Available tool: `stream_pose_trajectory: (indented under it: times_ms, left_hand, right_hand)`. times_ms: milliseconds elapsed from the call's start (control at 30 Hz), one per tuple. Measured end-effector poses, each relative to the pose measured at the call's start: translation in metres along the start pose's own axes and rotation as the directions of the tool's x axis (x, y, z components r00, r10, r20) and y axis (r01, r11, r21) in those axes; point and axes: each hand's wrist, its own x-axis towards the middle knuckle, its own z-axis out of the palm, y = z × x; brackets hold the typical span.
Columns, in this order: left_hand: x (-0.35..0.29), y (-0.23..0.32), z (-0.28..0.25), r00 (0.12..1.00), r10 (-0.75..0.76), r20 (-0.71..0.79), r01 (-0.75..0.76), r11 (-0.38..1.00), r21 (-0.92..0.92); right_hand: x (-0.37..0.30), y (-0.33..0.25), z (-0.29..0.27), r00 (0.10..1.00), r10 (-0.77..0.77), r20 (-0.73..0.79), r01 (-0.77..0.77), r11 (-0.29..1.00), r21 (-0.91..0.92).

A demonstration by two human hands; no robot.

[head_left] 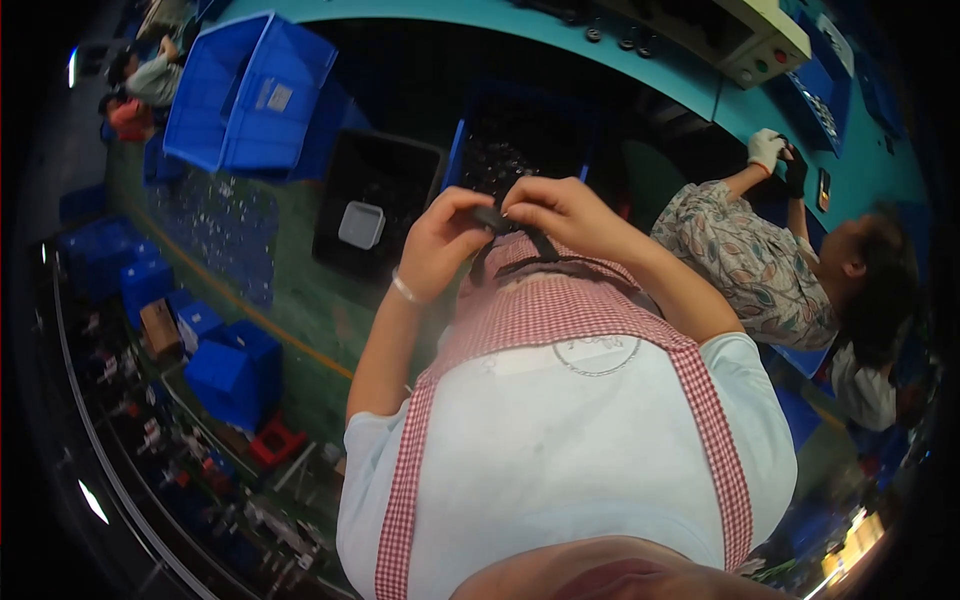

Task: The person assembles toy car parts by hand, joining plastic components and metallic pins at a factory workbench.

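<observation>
In front of my waist, my left hand (440, 245) is closed, thumb and fingers pinching one end of a small dark piece (490, 218) that looks like a buckle or strap end. My right hand (572, 215) grips the same piece from the other side, with its fingers curled in. From between the hands a black strap (540, 243) runs down to the red-checked apron (550, 315). The exact kind of the dark piece is too small and shadowed to make out.
Beyond my hands stand a blue bin (457, 150) with small parts and a black tub (345, 255) holding a white tray (362, 225). Large blue crates (270, 95) rise at left. A co-worker (745, 255) sits at the turquoise bench (745, 115) on the right.
</observation>
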Motion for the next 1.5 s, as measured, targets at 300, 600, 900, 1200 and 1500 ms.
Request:
stream_pose_trajectory:
  times_ms: [300,600,900,1200,1500]
  left_hand:
    - [0.011,-0.014,0.014,0.979,0.180,-0.096,-0.162,0.972,0.172]
    - [0.014,-0.006,0.019,0.995,-0.099,-0.022,0.102,0.971,0.214]
    - [0.004,-0.023,0.019,0.995,0.052,-0.084,-0.024,0.953,0.302]
    - [0.012,-0.034,0.014,0.942,-0.335,0.006,0.322,0.901,-0.291]
    - [0.007,-0.056,0.008,0.992,0.123,0.038,-0.125,0.849,0.514]
  right_hand:
    - [-0.006,0.016,0.002,0.992,0.097,-0.083,-0.086,0.989,0.121]
    - [-0.006,0.021,-0.011,0.975,0.201,0.093,-0.205,0.978,0.042]
    - [-0.009,0.037,0.005,0.915,0.375,0.147,-0.402,0.855,0.328]
    - [-0.010,0.032,0.019,0.983,0.171,-0.063,-0.174,0.984,-0.035]
    - [-0.017,0.067,0.036,0.971,0.195,-0.137,-0.173,0.972,0.158]
